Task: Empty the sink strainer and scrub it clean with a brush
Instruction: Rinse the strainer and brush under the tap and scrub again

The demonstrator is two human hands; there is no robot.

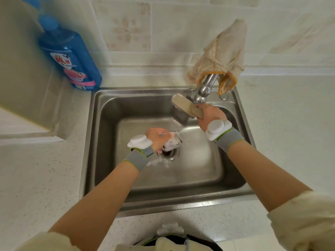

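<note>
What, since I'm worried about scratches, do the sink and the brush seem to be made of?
Sink: brushed stainless steel, judging by its grey satin sheen and soft reflections. Brush: back looks like beige plastic, possibly wood; matte, with pale bristles beneath.

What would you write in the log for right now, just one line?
left hand: holds soapy strainer above drain | right hand: holds brush by faucet

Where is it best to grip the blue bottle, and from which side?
Grip the blue bottle probably at its narrow neck under the pump, coming from the right: its body looks wide for one hand, and walls stand close on its left and behind.
</note>
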